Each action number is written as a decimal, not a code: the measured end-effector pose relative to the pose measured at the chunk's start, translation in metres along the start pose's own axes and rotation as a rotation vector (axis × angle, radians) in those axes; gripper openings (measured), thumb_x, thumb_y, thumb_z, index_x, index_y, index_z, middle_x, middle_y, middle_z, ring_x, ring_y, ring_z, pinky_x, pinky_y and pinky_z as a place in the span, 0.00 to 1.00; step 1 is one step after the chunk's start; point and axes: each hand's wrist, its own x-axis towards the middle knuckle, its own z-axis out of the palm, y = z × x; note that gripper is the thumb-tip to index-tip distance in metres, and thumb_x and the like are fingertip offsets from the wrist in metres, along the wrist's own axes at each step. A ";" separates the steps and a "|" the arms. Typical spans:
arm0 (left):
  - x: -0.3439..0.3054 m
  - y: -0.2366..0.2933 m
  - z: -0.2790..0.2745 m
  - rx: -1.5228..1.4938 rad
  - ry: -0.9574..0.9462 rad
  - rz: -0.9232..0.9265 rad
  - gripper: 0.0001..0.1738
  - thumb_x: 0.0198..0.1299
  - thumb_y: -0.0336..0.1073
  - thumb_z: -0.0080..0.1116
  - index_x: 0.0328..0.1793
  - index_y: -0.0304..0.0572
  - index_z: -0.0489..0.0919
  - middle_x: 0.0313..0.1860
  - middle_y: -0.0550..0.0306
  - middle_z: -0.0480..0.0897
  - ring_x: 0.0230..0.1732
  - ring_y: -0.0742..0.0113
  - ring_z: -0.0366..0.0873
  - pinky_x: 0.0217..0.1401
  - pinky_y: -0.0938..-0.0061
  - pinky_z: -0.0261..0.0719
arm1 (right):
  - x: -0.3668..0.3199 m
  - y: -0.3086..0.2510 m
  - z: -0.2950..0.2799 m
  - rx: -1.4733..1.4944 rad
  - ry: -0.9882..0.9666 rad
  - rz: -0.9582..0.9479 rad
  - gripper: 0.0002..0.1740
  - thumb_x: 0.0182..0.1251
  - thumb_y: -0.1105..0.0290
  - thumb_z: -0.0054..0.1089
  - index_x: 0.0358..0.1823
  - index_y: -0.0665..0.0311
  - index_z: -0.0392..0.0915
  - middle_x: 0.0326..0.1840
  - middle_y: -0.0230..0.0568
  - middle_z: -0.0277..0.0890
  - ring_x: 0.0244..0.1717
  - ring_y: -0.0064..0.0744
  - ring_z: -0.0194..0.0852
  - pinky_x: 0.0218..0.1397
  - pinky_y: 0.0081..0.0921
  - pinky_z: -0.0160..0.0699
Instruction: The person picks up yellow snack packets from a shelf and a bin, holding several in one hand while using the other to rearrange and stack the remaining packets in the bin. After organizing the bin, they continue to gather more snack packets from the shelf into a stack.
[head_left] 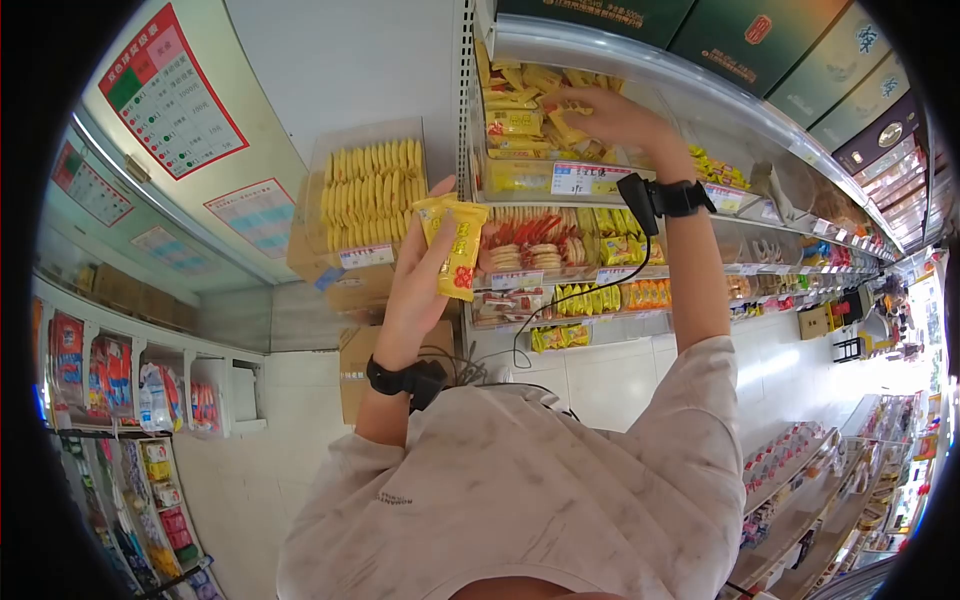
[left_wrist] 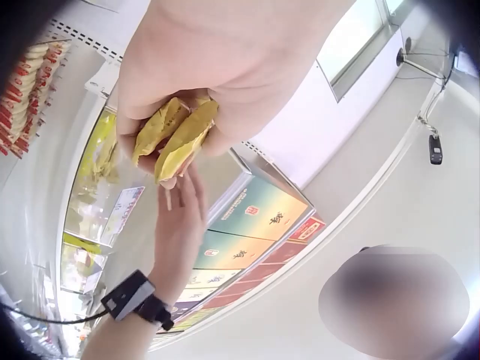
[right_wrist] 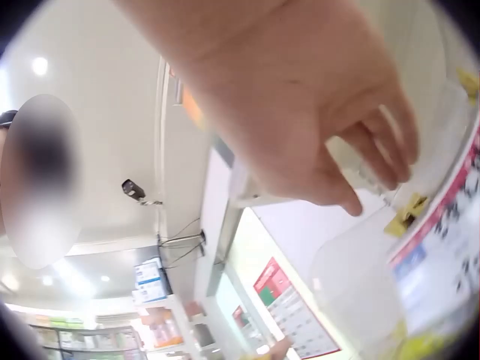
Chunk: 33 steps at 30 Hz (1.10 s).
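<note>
Gripping two yellow packets point(head_left: 459, 262), the left hand point(head_left: 412, 285) is raised near the middle of the head view, its thumb across the front and the printed faces turned up. Just beyond it, a clear box point(head_left: 374, 232) holds rows of similar yellow packs standing on edge, with a price label on its front. To the right, the right hand point(head_left: 610, 118) reaches into a clear shelf bin point(head_left: 494, 176) heaped with loose yellow packets point(head_left: 516, 123). Below that bin are shelves of red, green and orange snacks point(head_left: 545, 250). Dark green boxes point(head_left: 622, 18) line the top shelf, and a red-bordered poster point(head_left: 172, 90) is at upper left.

In the left wrist view, the left hand's fingers and thumb are curled around the two yellow packets, which lie side by side with their crimped ends showing. Behind them is the right hand, with a black wrist camera point(left_wrist: 133, 295) strapped on.

In the right wrist view, the right hand's fingers are loosely extended and the thumb is apart from them, with nothing gripped between. A small yellow packet point(right_wrist: 407, 216) lies below the fingers, beside a large pink-edged price label point(right_wrist: 444, 259). The view is somewhat blurred.
</note>
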 end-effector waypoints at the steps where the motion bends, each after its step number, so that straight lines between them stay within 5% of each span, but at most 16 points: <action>1: 0.000 -0.001 -0.003 0.003 -0.001 0.014 0.28 0.83 0.41 0.45 0.85 0.49 0.58 0.50 0.46 0.84 0.39 0.67 0.81 0.43 0.74 0.81 | 0.014 0.015 0.004 -0.041 0.036 -0.057 0.22 0.76 0.61 0.52 0.67 0.54 0.79 0.68 0.42 0.79 0.66 0.39 0.77 0.67 0.32 0.74; 5: 0.000 -0.002 -0.001 0.001 0.059 0.052 0.30 0.81 0.38 0.49 0.85 0.48 0.58 0.47 0.52 0.83 0.37 0.68 0.79 0.40 0.74 0.79 | 0.044 0.008 -0.012 -0.204 -0.122 0.092 0.26 0.73 0.54 0.55 0.69 0.51 0.78 0.73 0.42 0.74 0.74 0.36 0.69 0.72 0.33 0.69; 8: -0.002 -0.006 -0.005 0.166 0.062 0.146 0.33 0.77 0.33 0.55 0.84 0.46 0.59 0.45 0.55 0.81 0.37 0.71 0.77 0.40 0.75 0.76 | 0.070 0.037 -0.007 -0.286 -0.025 0.020 0.26 0.71 0.50 0.57 0.65 0.51 0.80 0.65 0.40 0.79 0.66 0.36 0.75 0.67 0.32 0.73; 11: -0.005 0.002 -0.005 0.209 0.051 0.139 0.36 0.73 0.28 0.60 0.84 0.43 0.59 0.41 0.59 0.78 0.39 0.74 0.76 0.42 0.77 0.77 | 0.087 0.060 -0.001 -0.051 0.399 -0.212 0.24 0.60 0.54 0.62 0.56 0.54 0.86 0.55 0.46 0.86 0.56 0.44 0.82 0.60 0.39 0.79; 13: -0.006 0.003 -0.011 0.187 0.055 0.133 0.36 0.73 0.28 0.59 0.83 0.43 0.59 0.42 0.59 0.79 0.39 0.73 0.77 0.42 0.76 0.77 | 0.087 0.044 -0.004 -0.116 0.502 -0.277 0.23 0.63 0.53 0.61 0.55 0.55 0.85 0.53 0.44 0.85 0.54 0.41 0.81 0.59 0.37 0.78; 19: -0.008 0.005 -0.008 0.131 0.110 0.099 0.33 0.75 0.30 0.56 0.82 0.42 0.60 0.40 0.58 0.79 0.38 0.72 0.78 0.43 0.75 0.78 | 0.087 -0.006 0.000 -0.501 0.290 -0.123 0.21 0.70 0.51 0.59 0.53 0.59 0.82 0.48 0.39 0.84 0.49 0.34 0.78 0.55 0.34 0.77; 23: -0.007 0.005 -0.014 0.136 0.120 0.119 0.31 0.76 0.32 0.56 0.81 0.42 0.62 0.40 0.58 0.79 0.38 0.71 0.77 0.43 0.74 0.78 | 0.089 -0.005 -0.001 -0.431 0.333 -0.165 0.23 0.70 0.49 0.61 0.55 0.60 0.83 0.49 0.38 0.85 0.50 0.32 0.80 0.57 0.33 0.77; 26: -0.007 0.005 -0.019 0.139 0.184 0.149 0.28 0.77 0.35 0.54 0.80 0.46 0.65 0.37 0.60 0.78 0.35 0.70 0.75 0.39 0.74 0.73 | 0.081 0.027 0.011 -0.109 0.524 -0.296 0.28 0.69 0.46 0.64 0.59 0.59 0.83 0.53 0.38 0.86 0.53 0.32 0.82 0.59 0.33 0.77; 29: -0.006 0.006 -0.019 0.133 0.241 0.146 0.25 0.79 0.38 0.53 0.79 0.46 0.67 0.37 0.61 0.77 0.34 0.70 0.74 0.38 0.74 0.73 | 0.041 -0.005 0.007 -0.100 0.489 -0.101 0.30 0.67 0.47 0.68 0.63 0.59 0.82 0.55 0.37 0.87 0.53 0.32 0.84 0.60 0.31 0.78; 32: -0.004 0.006 -0.017 0.114 0.263 0.116 0.24 0.81 0.44 0.49 0.78 0.46 0.68 0.37 0.60 0.77 0.35 0.71 0.73 0.38 0.74 0.73 | 0.007 -0.019 0.007 0.077 0.518 -0.136 0.26 0.66 0.51 0.71 0.56 0.64 0.83 0.48 0.42 0.89 0.51 0.40 0.86 0.57 0.35 0.80; 33: -0.003 0.006 -0.018 0.095 0.240 0.111 0.25 0.82 0.47 0.48 0.78 0.46 0.67 0.38 0.60 0.77 0.35 0.71 0.74 0.39 0.74 0.74 | 0.000 -0.023 0.007 0.216 0.488 -0.165 0.26 0.66 0.53 0.72 0.56 0.65 0.83 0.44 0.40 0.88 0.47 0.35 0.85 0.53 0.31 0.80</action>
